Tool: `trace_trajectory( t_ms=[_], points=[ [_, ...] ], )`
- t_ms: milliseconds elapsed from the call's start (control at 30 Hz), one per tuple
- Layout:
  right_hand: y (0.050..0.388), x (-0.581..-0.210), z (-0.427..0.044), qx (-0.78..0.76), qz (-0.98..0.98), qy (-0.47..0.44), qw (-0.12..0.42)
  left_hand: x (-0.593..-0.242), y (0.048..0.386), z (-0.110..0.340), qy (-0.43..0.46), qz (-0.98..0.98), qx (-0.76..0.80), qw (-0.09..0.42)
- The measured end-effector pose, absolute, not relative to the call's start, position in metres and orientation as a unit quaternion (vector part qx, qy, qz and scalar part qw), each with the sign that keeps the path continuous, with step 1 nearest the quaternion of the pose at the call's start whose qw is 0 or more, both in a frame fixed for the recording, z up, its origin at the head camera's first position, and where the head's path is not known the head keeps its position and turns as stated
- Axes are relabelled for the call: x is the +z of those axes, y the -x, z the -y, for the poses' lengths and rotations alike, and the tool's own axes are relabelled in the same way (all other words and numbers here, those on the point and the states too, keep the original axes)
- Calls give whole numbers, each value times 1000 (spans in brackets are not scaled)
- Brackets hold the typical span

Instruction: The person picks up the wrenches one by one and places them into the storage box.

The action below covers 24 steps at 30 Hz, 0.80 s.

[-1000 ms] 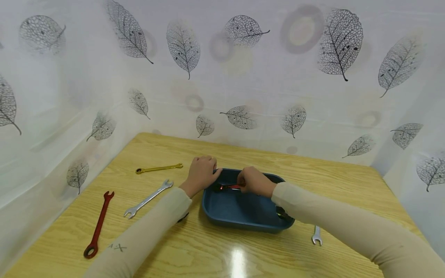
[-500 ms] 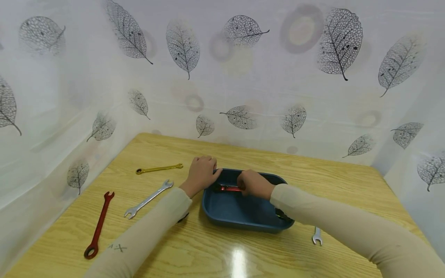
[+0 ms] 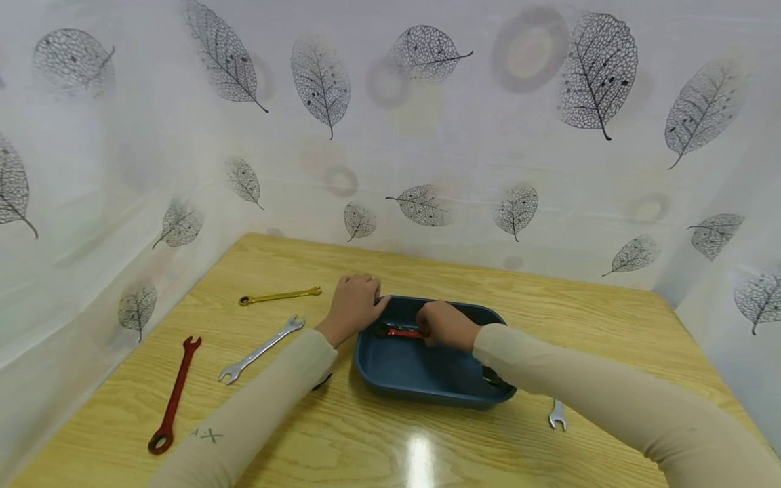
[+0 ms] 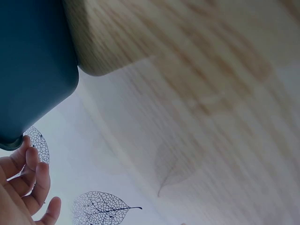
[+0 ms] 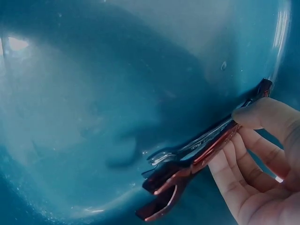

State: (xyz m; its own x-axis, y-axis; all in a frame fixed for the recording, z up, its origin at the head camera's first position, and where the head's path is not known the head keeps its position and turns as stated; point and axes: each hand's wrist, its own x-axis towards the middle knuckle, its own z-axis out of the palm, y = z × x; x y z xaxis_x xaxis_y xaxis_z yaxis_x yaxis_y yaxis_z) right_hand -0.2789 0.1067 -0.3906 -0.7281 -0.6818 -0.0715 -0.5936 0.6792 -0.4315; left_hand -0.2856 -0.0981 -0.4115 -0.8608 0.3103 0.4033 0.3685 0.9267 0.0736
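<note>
A dark blue tray [image 3: 403,383] with rounded corners stands on the table. My left hand [image 3: 355,301] holds its far left corner; in the left wrist view, the curled fingers [image 4: 30,176] meet the rim. Inside the tray, my right hand [image 3: 448,324] pinches a red wrench [image 3: 403,333] between thumb and fingers, along the far wall. The right wrist view shows that wrench's open end pointing away from the palm. A silver wrench [image 5: 164,157] lies right beside it. At the tray's right end is a dark object [image 3: 493,377], partly hidden by the sleeve.
On the wooden table [image 3: 342,447] left of the tray lie a yellow wrench [image 3: 281,296], a silver double open-end wrench [image 3: 261,350] and a larger red wrench [image 3: 175,395]. Another silver wrench [image 3: 558,415] shows under the right sleeve. Leaf-patterned curtains [image 3: 464,142] surround the table.
My right hand has moved slightly lower in the tray, with the red wrench now nearly level in the head view. The left hand has stayed at the tray's corner.
</note>
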Motion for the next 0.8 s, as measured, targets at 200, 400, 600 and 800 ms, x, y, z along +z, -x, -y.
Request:
trace_trajectory(
  t_ms=[200,400,600,800],
  points=[
    [279,-393,-106,-192,-908,356,106,-412,286,98,175,963,-72,193],
    [278,-393,-105,-191,-909,354,108,-413,286,99,177,962,-71,196],
    [278,-394,-105,-184,-909,360,101,-413,287,99,178,961,-70,201],
    [279,-396,-105,-181,-910,361,100,-412,286,99,180,960,-74,201]
  ],
)
